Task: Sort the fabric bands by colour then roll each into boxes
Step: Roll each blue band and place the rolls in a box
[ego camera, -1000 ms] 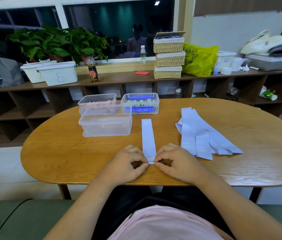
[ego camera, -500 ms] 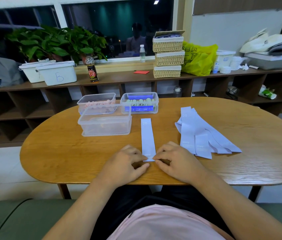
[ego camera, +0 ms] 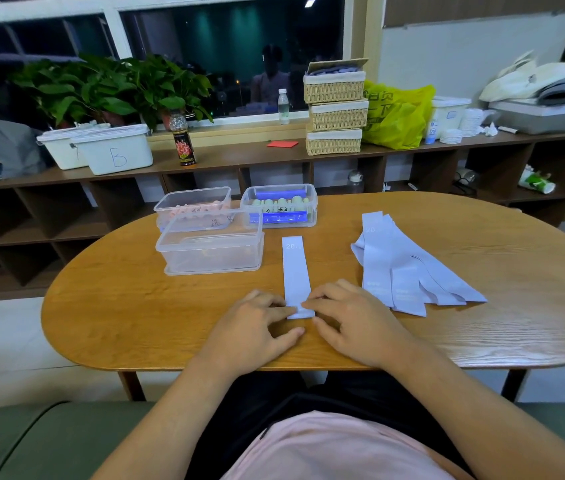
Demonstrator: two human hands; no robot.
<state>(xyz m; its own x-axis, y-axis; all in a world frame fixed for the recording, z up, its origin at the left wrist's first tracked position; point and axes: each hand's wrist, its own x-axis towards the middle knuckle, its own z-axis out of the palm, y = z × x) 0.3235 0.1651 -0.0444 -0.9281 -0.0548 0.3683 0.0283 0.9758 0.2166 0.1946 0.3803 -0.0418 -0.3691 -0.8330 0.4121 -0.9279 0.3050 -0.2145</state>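
Band in work: one lavender fabric band (ego camera: pixel 295 268) lies flat on the oval wooden table (ego camera: pixel 128 306), running straight away from the person. "20" is printed at its far end, and the near end is turned up into a small first fold.
Left side: the left hand (ego camera: pixel 256 327) has its fingers curled, with the tips pinching the left corner of the folded near end. The thumb lies on the tabletop below.
Right side: the right hand (ego camera: pixel 353 323) is curled likewise and pinches the right corner of the same end — both hands hold this one band.
Stock: the pile of lavender bands (ego camera: pixel 409 268) is fanned out flat, right of the band in work and not touching it.
Boxes: the front clear box (ego camera: pixel 210 247) stands left of the band's far end; its contents cannot be made out. Directly behind it is the box of pink rolls (ego camera: pixel 192 206). Beside that one — to its right — is the box of green and blue rolls (ego camera: pixel 279 206).
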